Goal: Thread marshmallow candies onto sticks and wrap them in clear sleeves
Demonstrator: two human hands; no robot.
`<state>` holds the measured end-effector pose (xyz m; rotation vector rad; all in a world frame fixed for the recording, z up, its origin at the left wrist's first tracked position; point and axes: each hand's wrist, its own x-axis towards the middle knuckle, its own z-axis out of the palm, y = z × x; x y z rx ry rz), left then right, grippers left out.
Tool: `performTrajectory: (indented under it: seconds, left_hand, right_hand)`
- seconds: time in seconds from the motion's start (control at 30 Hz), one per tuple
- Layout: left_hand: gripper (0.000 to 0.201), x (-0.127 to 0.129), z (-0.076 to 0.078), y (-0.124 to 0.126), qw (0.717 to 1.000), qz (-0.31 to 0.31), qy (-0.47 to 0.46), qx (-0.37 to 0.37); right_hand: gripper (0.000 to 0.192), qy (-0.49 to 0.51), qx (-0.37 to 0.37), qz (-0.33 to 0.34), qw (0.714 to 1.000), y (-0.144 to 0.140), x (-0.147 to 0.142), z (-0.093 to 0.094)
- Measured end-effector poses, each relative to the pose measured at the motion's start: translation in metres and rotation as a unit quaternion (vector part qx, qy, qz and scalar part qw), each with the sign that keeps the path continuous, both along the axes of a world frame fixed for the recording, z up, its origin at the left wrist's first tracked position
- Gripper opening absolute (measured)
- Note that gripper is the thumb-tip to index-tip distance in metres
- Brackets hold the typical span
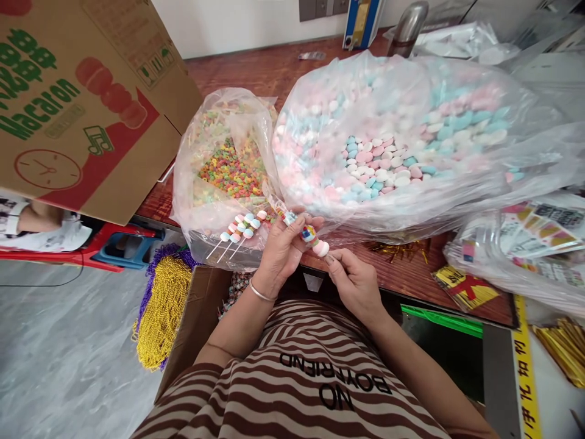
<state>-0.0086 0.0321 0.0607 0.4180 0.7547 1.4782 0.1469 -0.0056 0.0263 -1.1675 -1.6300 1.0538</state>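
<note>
My left hand (284, 251) and my right hand (351, 281) meet at the table's front edge, both gripping a candy skewer (311, 236) with a blue piece, a multicoloured piece and a pink piece threaded on it. A silver bangle sits on my left wrist. Three finished candy skewers (238, 230) lie just left of my left hand, on the edge of a clear bag. Right behind my hands lies a big clear bag of pink, white and blue candies (379, 161). A smaller bag of colourful ring candies (228, 167) stands to its left.
A Macaron cardboard box (77, 103) hangs over the upper left. Gold and purple bead strings (162, 305) hang below the table beside an open carton (201, 317). Packets of printed wrappers (530, 244) and gold twist ties (564, 347) lie on the right. A metal flask (409, 24) stands at the back.
</note>
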Motion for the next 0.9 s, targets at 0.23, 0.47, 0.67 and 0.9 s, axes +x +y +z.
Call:
performTrajectory:
  seconds: [0.23,0.47,0.67,0.9]
  left_hand:
    - [0.025,0.009,-0.005,-0.001,0.999,0.013,-0.006,-0.053]
    - [0.027,0.014,-0.007,-0.003,0.998,-0.004,-0.020,-0.064]
    - [0.022,0.003,-0.002,0.004,0.997,0.027,-0.047,-0.061]
    - [0.015,-0.014,-0.004,0.017,0.992,0.096,-0.069,-0.049]
  right_hand:
    - [0.030,0.214,-0.213,0.077,0.950,0.000,0.000,-0.009]
    - [0.027,0.100,-0.104,0.007,0.990,0.000,-0.006,-0.015]
    - [0.021,-0.257,0.263,-0.102,0.924,-0.001,-0.001,-0.015]
    - [0.020,-0.148,0.192,-0.029,0.970,-0.005,-0.001,-0.018]
